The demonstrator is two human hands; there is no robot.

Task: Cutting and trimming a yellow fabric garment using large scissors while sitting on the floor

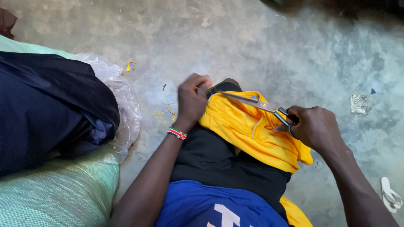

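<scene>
We count one yellow garment (256, 134), one pair of scissors (256, 103), one white sandal (390, 195), two green sacks (59, 193).

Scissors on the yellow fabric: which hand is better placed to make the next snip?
Right, probably. The right hand has its fingers through the handles of the scissors, blades lying across the yellow fabric toward its edge. The left hand pinches that edge at the blade tips, so it seems placed for holding.

A single head-worn camera looks steeply down, close over the yellow garment (256, 134) draped on the person's lap, with the concrete floor (252, 46) filling the view beyond and around it
</scene>
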